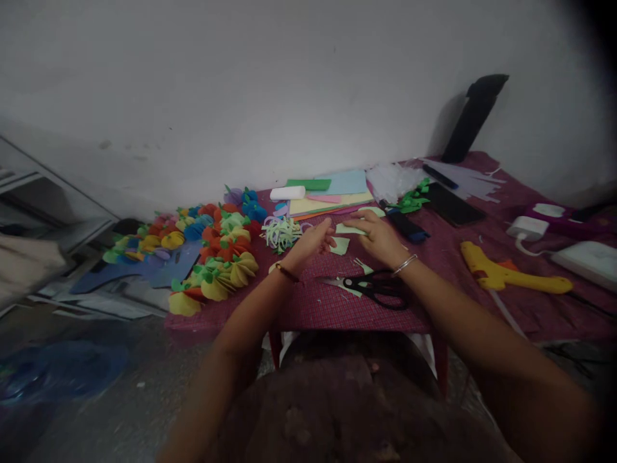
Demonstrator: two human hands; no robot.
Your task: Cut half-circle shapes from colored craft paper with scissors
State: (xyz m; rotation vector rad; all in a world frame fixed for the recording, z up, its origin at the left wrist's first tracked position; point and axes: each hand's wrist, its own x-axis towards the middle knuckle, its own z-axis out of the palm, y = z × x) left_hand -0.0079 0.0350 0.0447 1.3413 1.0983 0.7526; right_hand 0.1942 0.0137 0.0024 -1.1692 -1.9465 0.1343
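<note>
My right hand pinches a small pale green paper piece at its right end, a little above the table. Close beside it on the left, my left hand has its fingers loosely bent and apart, with nothing visible in them. Another pale green paper piece lies between the hands. Black-handled scissors rest on the checked red cloth below, blades pointing left, with green scraps around them. A bundle of thin curled paper strips lies left of my left hand.
Colourful round paper ornaments crowd the left side. Stacked paper sheets lie at the back, near green ribbon-like pieces and a dark phone. A yellow glue gun and a white charger are on the right.
</note>
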